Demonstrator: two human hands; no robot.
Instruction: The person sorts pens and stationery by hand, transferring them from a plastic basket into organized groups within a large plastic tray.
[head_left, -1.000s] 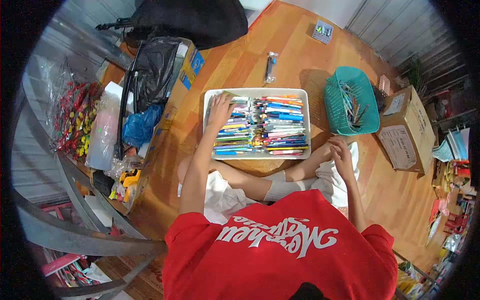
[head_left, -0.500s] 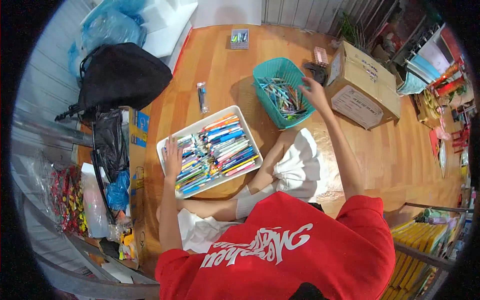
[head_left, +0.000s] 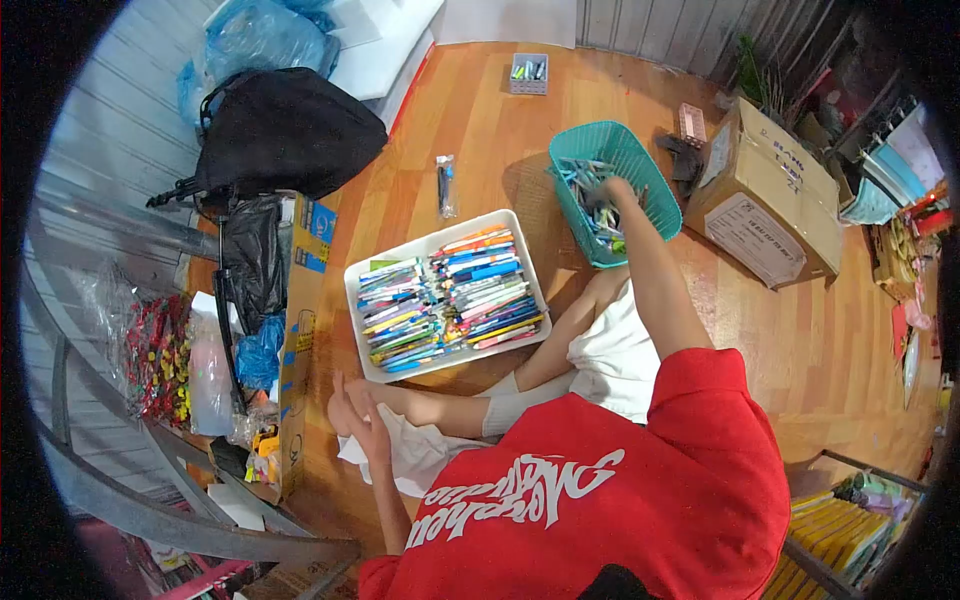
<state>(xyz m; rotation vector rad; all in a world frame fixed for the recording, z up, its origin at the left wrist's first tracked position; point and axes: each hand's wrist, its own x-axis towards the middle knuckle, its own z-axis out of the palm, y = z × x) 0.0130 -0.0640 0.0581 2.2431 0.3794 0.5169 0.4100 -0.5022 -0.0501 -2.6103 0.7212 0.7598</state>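
Observation:
My right hand (head_left: 612,194) reaches down into a teal plastic basket (head_left: 655,190), among the loose pens (head_left: 582,180) heaped inside; its fingers are blurred and partly hidden. Close to my bent knee, my left hand (head_left: 362,418) hangs with its fingers stretched out and nothing in it. In front of my legs is a white tray (head_left: 352,300) packed with pens (head_left: 480,285) and markers of many colours, lying in two columns. A clear-wrapped packet (head_left: 446,188) holding something dark lies on the floor beyond the tray.
A small grey basket (head_left: 529,75) with markers stands farther back on the wooden floor. Right of the teal basket are a cardboard box (head_left: 775,190) and a small pink basket (head_left: 691,124). At left are a black bag (head_left: 285,135) and an open carton (head_left: 300,350).
My left hand has left the white tray and drawn back beside my knee. My right hand has gone from the teal basket's right rim down into the pens. The view has shifted.

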